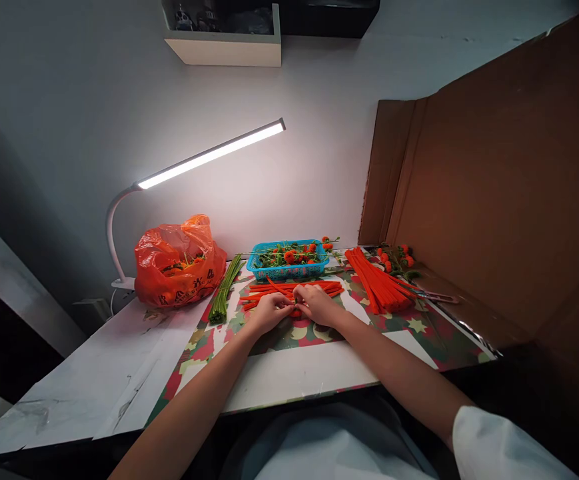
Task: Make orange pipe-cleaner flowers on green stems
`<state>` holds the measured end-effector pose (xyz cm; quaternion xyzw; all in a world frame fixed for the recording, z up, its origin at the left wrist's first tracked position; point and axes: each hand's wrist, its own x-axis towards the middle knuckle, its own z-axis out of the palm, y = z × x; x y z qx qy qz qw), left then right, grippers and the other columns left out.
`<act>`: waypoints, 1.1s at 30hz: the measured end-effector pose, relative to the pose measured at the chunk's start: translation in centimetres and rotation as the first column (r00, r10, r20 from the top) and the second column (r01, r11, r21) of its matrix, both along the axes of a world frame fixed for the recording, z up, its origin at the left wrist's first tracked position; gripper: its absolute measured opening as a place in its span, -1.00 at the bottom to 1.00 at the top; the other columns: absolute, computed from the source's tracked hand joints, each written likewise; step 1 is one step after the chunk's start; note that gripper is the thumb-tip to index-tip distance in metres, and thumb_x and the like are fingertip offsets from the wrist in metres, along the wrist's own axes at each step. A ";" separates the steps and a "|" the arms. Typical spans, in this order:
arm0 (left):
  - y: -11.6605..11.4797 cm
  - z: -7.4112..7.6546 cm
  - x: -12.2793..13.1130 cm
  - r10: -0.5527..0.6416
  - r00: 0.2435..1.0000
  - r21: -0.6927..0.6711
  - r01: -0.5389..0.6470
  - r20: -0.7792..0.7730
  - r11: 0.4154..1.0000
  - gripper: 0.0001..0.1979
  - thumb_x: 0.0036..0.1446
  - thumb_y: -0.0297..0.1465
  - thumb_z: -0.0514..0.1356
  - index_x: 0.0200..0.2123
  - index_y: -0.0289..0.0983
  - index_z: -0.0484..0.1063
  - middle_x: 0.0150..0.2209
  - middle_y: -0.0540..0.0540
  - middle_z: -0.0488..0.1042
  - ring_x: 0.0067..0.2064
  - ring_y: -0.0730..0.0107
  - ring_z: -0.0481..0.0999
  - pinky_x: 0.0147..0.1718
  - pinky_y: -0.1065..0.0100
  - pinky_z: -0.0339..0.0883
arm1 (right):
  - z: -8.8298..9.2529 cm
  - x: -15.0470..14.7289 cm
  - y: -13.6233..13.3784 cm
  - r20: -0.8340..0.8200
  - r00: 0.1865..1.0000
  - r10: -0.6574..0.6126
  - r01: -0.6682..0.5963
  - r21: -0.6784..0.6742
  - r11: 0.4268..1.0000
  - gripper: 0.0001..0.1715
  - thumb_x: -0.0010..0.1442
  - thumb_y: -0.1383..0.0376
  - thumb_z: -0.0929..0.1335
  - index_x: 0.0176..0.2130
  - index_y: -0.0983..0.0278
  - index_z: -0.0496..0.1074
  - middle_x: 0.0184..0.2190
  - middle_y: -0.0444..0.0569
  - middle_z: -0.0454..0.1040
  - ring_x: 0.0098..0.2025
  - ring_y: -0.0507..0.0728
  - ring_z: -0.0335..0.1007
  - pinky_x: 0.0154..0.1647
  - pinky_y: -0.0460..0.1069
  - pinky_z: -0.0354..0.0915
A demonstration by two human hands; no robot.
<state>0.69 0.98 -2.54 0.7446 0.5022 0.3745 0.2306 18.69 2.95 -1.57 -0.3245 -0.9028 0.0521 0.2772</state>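
1. the bench (79, 380) carried everything, with its near strip left bare beneath the forearms; that was a good place to steady the wrists.
2. the orange bag (179, 293) slumped at the left, well apart from the work.
3. the blue basket (289, 272), behind the hands, held orange and green flowers, apparently useful for matching shape.
4. the fanned orange-red bundle (376, 283) lay to the right, the green bundle (226, 293) to the left; both seemed best kept straight and tidy.
5. the flat orange-red pile (264, 288) lay just beyond the fingertips, close enough to snag a sleeve or tangle.
6. the left hand (273, 312) and right hand (318, 305) met there, each narrowed to a pinch on one small piece.
7. the small orange-red piece (296, 313) sat between them, partly hidden; small, even turns, one hand anchoring while the other worked, looked likeliest to keep it neat.
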 end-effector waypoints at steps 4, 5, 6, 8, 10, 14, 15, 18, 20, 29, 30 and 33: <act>0.2 -0.2 0.2 0.028 0.998 -0.067 -0.024 0.051 0.997 -0.84 -0.06 -0.34 0.19 -0.47 -0.30 0.50 -0.44 -0.07 0.52 -0.39 0.35 0.47 -0.41 0.40 0.31 | 0.1 0.2 0.0 -0.057 0.998 0.007 -0.012 -0.075 0.997 -0.75 0.08 0.44 0.36 -0.24 0.25 0.23 -0.38 -0.12 0.39 -0.32 0.06 0.27 -0.23 -0.04 0.10; 0.3 -0.2 0.2 0.027 0.997 -0.088 -0.020 0.072 0.996 -0.84 -0.06 -0.33 0.18 -0.47 -0.31 0.49 -0.45 -0.07 0.52 -0.40 0.36 0.47 -0.43 0.40 0.32 | 0.1 0.2 0.0 -0.075 0.997 0.007 -0.014 -0.094 0.995 -0.73 0.07 0.44 0.36 -0.23 0.25 0.23 -0.39 -0.13 0.39 -0.32 0.06 0.28 -0.23 -0.04 0.11; 0.4 -0.2 0.2 0.025 0.995 -0.107 -0.015 0.096 0.994 -0.83 -0.07 -0.33 0.18 -0.46 -0.31 0.49 -0.46 -0.06 0.52 -0.41 0.37 0.46 -0.45 0.41 0.32 | 0.1 0.3 0.1 -0.093 0.996 0.005 -0.015 -0.112 0.994 -0.71 0.06 0.44 0.37 -0.22 0.25 0.22 -0.39 -0.13 0.40 -0.33 0.05 0.28 -0.24 -0.04 0.11; 0.5 -0.3 0.3 0.031 0.990 -0.137 -0.012 0.137 0.991 -0.82 -0.08 -0.32 0.18 -0.46 -0.32 0.48 -0.47 -0.06 0.51 -0.43 0.38 0.45 -0.48 0.43 0.31 | 0.2 0.3 0.1 -0.126 0.992 -0.012 -0.007 -0.147 0.989 -0.70 0.05 0.43 0.37 -0.22 0.25 0.22 -0.39 -0.13 0.40 -0.35 0.04 0.29 -0.27 -0.05 0.12; 0.5 -0.4 0.3 0.041 0.986 -0.153 -0.016 0.160 0.988 -0.82 -0.08 -0.32 0.18 -0.45 -0.32 0.47 -0.47 -0.06 0.50 -0.44 0.39 0.44 -0.50 0.44 0.31 | 0.2 0.2 0.2 -0.153 0.987 -0.046 0.018 -0.180 0.983 -0.70 0.05 0.43 0.38 -0.21 0.26 0.23 -0.39 -0.13 0.40 -0.36 0.04 0.29 -0.30 -0.06 0.13; 0.6 -0.6 0.2 0.031 0.986 -0.154 -0.005 0.163 0.988 -0.83 -0.10 -0.33 0.18 -0.47 -0.32 0.46 -0.48 -0.04 0.48 -0.45 0.41 0.42 -0.51 0.45 0.28 | 0.0 0.0 0.2 -0.128 0.986 -0.111 0.079 -0.234 0.969 -0.84 0.03 0.43 0.37 -0.31 0.29 0.33 -0.43 -0.10 0.42 -0.33 0.07 0.29 -0.34 -0.07 0.12; 0.7 -0.7 0.1 0.024 0.987 -0.155 0.001 0.159 0.988 -0.83 -0.10 -0.33 0.18 -0.48 -0.32 0.46 -0.49 -0.03 0.47 -0.45 0.42 0.42 -0.50 0.45 0.27 | 0.0 -0.1 0.2 -0.106 0.989 -0.107 0.079 -0.238 0.968 -0.90 0.03 0.43 0.37 -0.37 0.29 0.36 -0.46 -0.09 0.42 -0.32 0.08 0.29 -0.34 -0.07 0.11; 0.9 -0.9 -0.1 0.020 0.989 -0.186 0.008 0.147 0.983 -0.83 -0.10 -0.32 0.17 -0.50 -0.32 0.46 -0.53 0.00 0.45 -0.48 0.44 0.39 -0.49 0.45 0.24 | -0.1 -0.1 0.2 -0.056 0.996 -0.066 0.052 -0.217 0.975 -0.90 0.03 0.43 0.36 -0.50 0.30 0.39 -0.52 -0.08 0.41 -0.29 0.10 0.28 -0.32 -0.06 0.08; 1.1 -1.0 -0.2 0.027 0.988 -0.227 0.008 0.151 0.974 -0.82 -0.11 -0.30 0.17 -0.52 -0.32 0.45 -0.55 0.01 0.44 -0.50 0.46 0.38 -0.49 0.44 0.23 | -0.1 -0.1 0.2 -0.041 0.998 -0.046 0.037 -0.184 0.982 -0.90 0.05 0.43 0.35 -0.49 0.29 0.41 -0.50 -0.08 0.42 -0.28 0.10 0.27 -0.29 -0.04 0.06; 0.7 -0.5 0.0 -0.024 0.989 -0.238 0.059 0.144 0.969 -0.81 -0.09 -0.29 0.15 -0.50 -0.32 0.42 -0.54 0.02 0.40 -0.50 0.48 0.33 -0.50 0.46 0.18 | 0.0 0.1 -0.2 -0.011 1.000 0.013 -0.013 -0.039 0.999 -0.89 0.08 0.45 0.32 -0.46 0.29 0.36 -0.46 -0.10 0.42 -0.29 0.08 0.21 -0.22 -0.01 -0.02; 0.6 -0.3 0.0 -0.030 0.990 -0.228 0.062 0.138 0.972 -0.81 -0.08 -0.30 0.15 -0.50 -0.32 0.41 -0.54 0.02 0.39 -0.50 0.48 0.33 -0.51 0.46 0.18 | 0.0 0.1 -0.3 -0.010 1.000 0.017 -0.017 -0.025 1.000 -0.89 0.08 0.45 0.32 -0.46 0.29 0.36 -0.45 -0.09 0.42 -0.29 0.08 0.21 -0.22 -0.01 -0.02; 0.5 -0.1 0.1 -0.050 0.989 -0.198 0.077 0.141 0.977 -0.83 -0.07 -0.30 0.14 -0.49 -0.31 0.39 -0.53 0.02 0.36 -0.49 0.48 0.30 -0.51 0.47 0.17 | 0.0 0.2 -0.4 -0.009 1.000 0.016 -0.016 0.024 1.000 -0.90 0.10 0.45 0.31 -0.43 0.29 0.36 -0.42 -0.08 0.43 -0.27 0.09 0.22 -0.23 0.00 -0.03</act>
